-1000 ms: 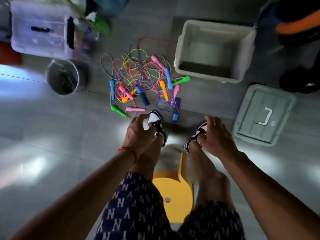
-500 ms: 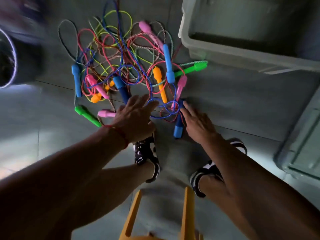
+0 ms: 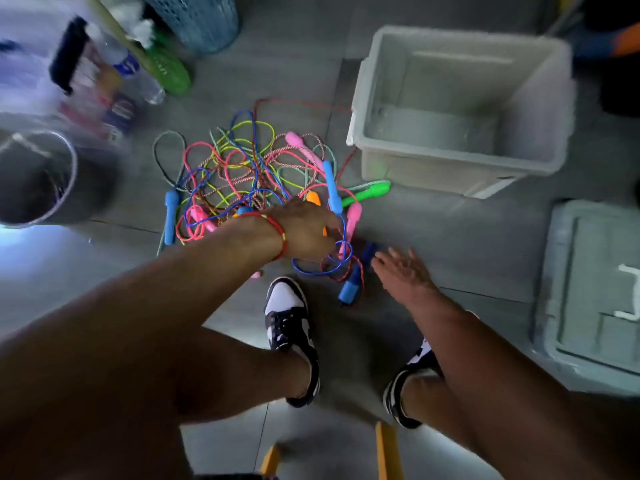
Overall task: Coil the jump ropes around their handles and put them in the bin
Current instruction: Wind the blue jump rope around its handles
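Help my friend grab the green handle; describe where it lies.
Find the open grey bin on the floor. Just below its near left corner, at the tangle's right edge, lies the green handle. It is the only bright green one, pointing at the bin.

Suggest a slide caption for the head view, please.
Seated person's left hand reaches into tangled jump ropes on the floor, right hand open beside a blue handle, empty bin nearby.
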`<state>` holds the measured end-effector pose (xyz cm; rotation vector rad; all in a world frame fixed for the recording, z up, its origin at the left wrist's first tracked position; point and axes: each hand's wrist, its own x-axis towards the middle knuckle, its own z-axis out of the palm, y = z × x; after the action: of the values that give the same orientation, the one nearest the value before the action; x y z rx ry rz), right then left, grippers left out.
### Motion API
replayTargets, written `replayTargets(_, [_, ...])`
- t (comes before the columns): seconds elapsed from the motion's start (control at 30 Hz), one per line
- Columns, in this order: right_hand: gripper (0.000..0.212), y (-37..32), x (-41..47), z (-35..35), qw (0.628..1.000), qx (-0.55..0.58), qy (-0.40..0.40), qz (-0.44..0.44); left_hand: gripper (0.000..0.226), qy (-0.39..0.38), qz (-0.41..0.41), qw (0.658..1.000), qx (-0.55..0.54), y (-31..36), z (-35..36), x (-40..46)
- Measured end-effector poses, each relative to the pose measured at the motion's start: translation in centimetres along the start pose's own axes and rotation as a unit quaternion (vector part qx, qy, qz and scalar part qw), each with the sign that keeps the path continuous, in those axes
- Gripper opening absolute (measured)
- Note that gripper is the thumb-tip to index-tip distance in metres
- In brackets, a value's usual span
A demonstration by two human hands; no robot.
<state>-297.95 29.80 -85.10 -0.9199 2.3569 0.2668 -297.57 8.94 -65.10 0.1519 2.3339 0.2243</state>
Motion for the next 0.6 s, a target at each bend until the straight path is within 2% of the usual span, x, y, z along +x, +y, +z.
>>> replayTargets(0.03, [0.039,-0.2,-1.5,0.2,1.000,0.009,-0.014,0.019,0.039,0.036,0.006,0.999,0.003,0.2,1.0,-0.7])
replayTargets(0.1, [0.043,-0.6,-3.9,0.7,0.998,0.032,-0.016,0.043,0.061,0.117,0.000,0.993,0.002,0.5,3.8,-1.8])
replayTargets(0.13, [0.045,-0.8,-4.6,0.8,0.997,0.047,-0.011,0.054,0.068,0.132,-0.009,0.991,-0.009,0.4,5.3,-2.3])
replayTargets(0.23, [0.049,-1.4,-5.2,1.3,0.994,0.075,0.007,0.074,0.087,0.097,-0.025,0.994,-0.038,0.0,8.7,-3.0])
replayTargets(0.33, [0.062,-1.3,-2.7,1.9,0.993,0.103,0.017,0.052,0.108,0.087,-0.063,0.993,-0.051,-2.0,10.6,-2.1])
replayTargets(0.43, [0.069,-1.0,1.3,2.6,0.994,0.111,0.022,0.012,0.114,0.086,-0.084,0.992,-0.045,-3.8,12.0,-0.7])
replayTargets(0.53, [0.054,-0.5,4.4,3.6,0.996,0.072,0.053,-0.018,0.112,0.070,-0.095,0.992,-0.050,-5.0,12.5,0.3])
replayTargets(0.6, [0.030,-0.6,5.2,3.9,0.995,0.045,0.085,0.007,0.109,0.058,-0.100,0.992,-0.049,-5.6,12.8,0.6])
